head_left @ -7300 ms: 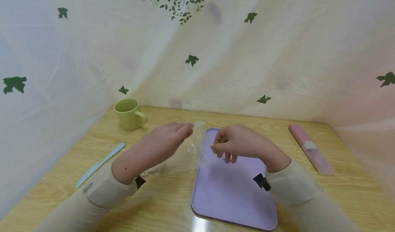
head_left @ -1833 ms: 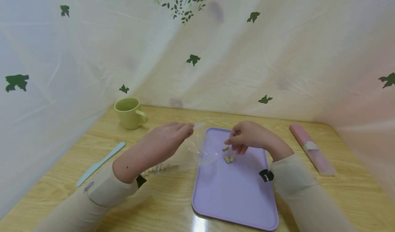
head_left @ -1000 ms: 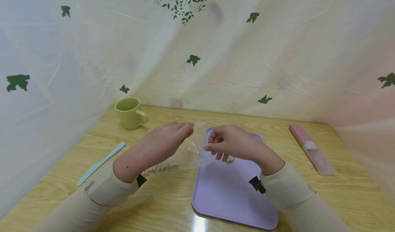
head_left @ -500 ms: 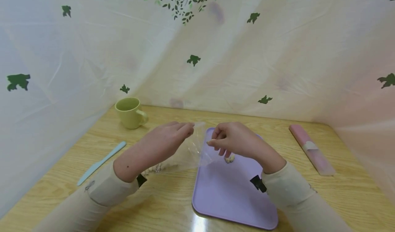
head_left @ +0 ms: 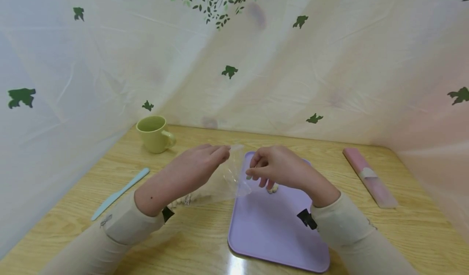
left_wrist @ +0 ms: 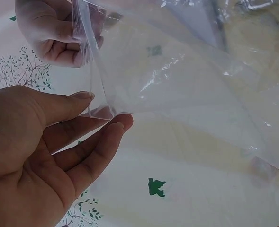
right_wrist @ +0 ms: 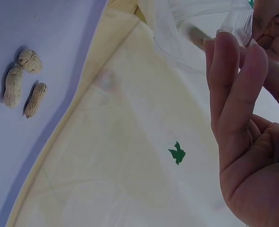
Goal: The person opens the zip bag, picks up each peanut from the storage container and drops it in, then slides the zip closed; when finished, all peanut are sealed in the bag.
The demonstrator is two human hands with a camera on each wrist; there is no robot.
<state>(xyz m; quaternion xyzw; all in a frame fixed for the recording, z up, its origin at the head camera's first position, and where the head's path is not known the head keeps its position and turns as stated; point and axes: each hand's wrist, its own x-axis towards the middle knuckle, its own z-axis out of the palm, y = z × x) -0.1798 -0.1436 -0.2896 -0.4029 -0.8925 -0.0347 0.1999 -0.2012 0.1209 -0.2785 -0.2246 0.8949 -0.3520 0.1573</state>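
Our left hand (head_left: 183, 176) pinches the edge of a clear plastic bag (head_left: 229, 175) near its mouth, thumb on one side and fingers on the other. Our right hand (head_left: 283, 167) is up at that mouth. In the right wrist view a blurred peanut (right_wrist: 195, 36) shows at the right fingertips, behind the film; we cannot tell whether they pinch it or it is loose. The bag reaches to the left edge of the lilac tray (head_left: 278, 234), and the bagged peanuts (head_left: 179, 202) gather at its low end, by our left wrist. Three tray peanuts (right_wrist: 13, 87) lie close together on the tray.

The weak point, we judge, is the film. We hold it only by an edge, so a slip there or a tug from the right fingers could fold the mouth over and block the way. If the blurred peanut is loose and catches the rim, it could drop onto the tray or the wooden table (head_left: 198, 242). Tilting the bag's low end upward could send the bagged peanuts toward the mouth, and a dipping right hand might nudge the tray peanuts. The green mug (head_left: 152, 136) and pale blue knife (head_left: 119, 193) stand clear enough to seem safe.
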